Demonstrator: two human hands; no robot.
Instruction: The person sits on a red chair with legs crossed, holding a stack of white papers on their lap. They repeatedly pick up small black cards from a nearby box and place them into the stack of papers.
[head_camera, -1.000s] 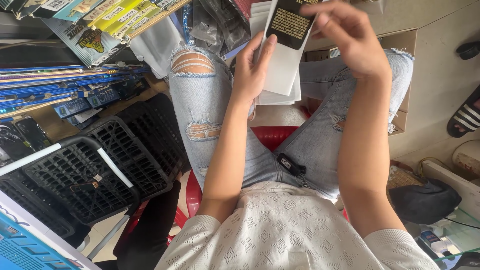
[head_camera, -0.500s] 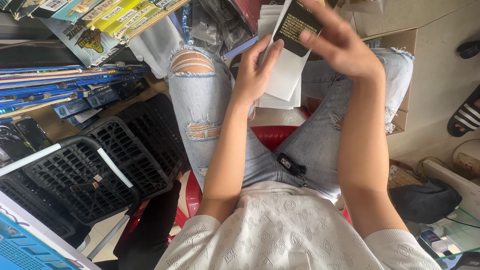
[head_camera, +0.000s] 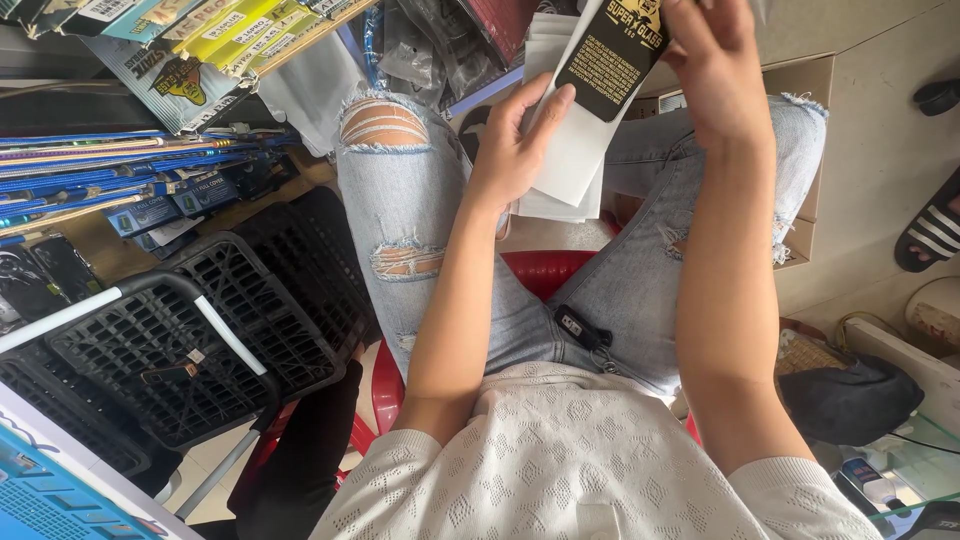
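A flat white sleeve packet (head_camera: 585, 150) with a black label panel printed in gold is held up above the person's knees, at the top of the view. The left hand (head_camera: 515, 150) cradles its lower white part, fingers curled and thumb laid along the edge. The right hand (head_camera: 715, 75) pinches the black upper end. More white packets (head_camera: 545, 205) are stacked underneath, over the ripped pale jeans (head_camera: 400, 200).
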